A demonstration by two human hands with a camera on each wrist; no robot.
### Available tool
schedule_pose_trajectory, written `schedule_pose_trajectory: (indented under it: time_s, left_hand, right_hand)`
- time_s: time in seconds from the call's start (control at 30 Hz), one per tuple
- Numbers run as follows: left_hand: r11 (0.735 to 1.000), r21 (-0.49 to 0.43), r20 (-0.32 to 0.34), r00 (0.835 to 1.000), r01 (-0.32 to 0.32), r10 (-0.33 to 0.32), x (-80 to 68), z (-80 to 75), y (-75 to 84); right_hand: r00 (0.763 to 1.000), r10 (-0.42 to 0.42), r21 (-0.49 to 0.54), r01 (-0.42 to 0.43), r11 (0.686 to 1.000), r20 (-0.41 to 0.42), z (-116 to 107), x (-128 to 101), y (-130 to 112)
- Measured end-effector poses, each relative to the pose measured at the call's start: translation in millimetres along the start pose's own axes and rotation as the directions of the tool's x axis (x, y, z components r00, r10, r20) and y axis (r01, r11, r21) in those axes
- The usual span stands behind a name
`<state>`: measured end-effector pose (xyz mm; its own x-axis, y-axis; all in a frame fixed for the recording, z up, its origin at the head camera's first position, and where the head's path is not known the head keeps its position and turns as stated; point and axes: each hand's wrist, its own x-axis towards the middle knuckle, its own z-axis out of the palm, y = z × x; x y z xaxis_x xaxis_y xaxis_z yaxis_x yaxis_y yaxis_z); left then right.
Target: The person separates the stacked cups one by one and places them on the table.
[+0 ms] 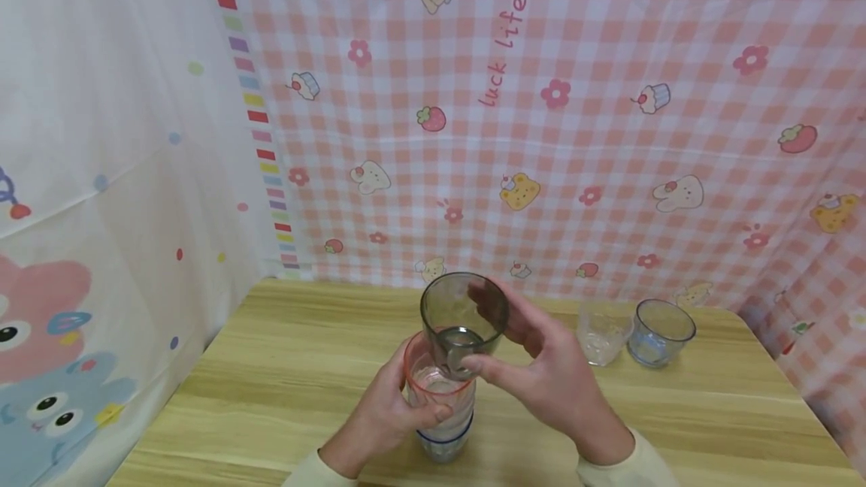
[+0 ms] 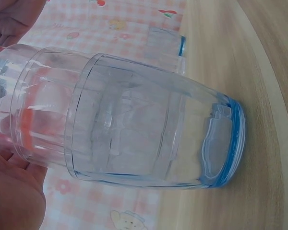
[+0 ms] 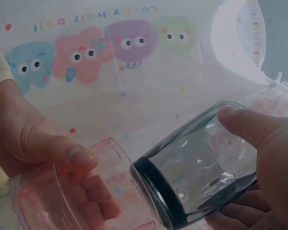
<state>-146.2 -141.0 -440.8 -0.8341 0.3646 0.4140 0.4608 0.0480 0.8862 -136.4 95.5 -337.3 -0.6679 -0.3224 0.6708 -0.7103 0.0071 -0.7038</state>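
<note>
A stack of nested clear cups [image 2: 129, 120] stands on the wooden table, its lowest glass having a thick blue base [image 2: 235, 143]. On top is a pink-tinted cup [image 3: 110, 191] with a red rim. My left hand [image 1: 382, 408] grips the upper part of this stack, thumb across the front. In my right hand [image 1: 551, 378] is a smoky grey glass [image 1: 467, 310], held between the thumb and the fingers round its far side. The grey glass leans, and its dark base [image 3: 161, 194] sits right at the mouth of the pink cup.
To the right of my hands, a clear glass [image 1: 601, 344] and a bluish glass [image 1: 659, 333] stand side by side on the table [image 1: 284, 367]. Behind the table hangs a pink checked cloth [image 1: 473, 134], and a white printed cloth [image 1: 149, 171] hangs at the left.
</note>
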Motion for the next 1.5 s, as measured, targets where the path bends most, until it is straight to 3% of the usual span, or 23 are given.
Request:
schedule_pose_trajectory:
  time_s: [0.67,1.0,1.3,1.5]
  left_hand:
    - [0.996,-0.070,0.003,0.999,-0.052,0.052,1.3,2.0,-2.1]
    - [0.995,-0.076,0.005,0.998,-0.062,0.063,1.7,1.6,-2.6]
    - [0.991,-0.075,-0.005,0.993,-0.114,0.114,1.7,2.8,-3.8]
    - [0.993,-0.093,-0.003,0.997,-0.077,0.078,1.8,2.7,0.2]
  right_hand:
    - [0.990,0.114,-0.072,-0.120,0.990,-0.081,-24,-8,-1]
    - [0.986,0.134,-0.111,-0.145,0.983,-0.103,-32,-10,-1]
    - [0.979,0.147,-0.108,-0.163,0.981,-0.138,-39,-13,3]
    - [0.967,0.190,-0.137,-0.214,0.967,-0.168,-45,-17,7]
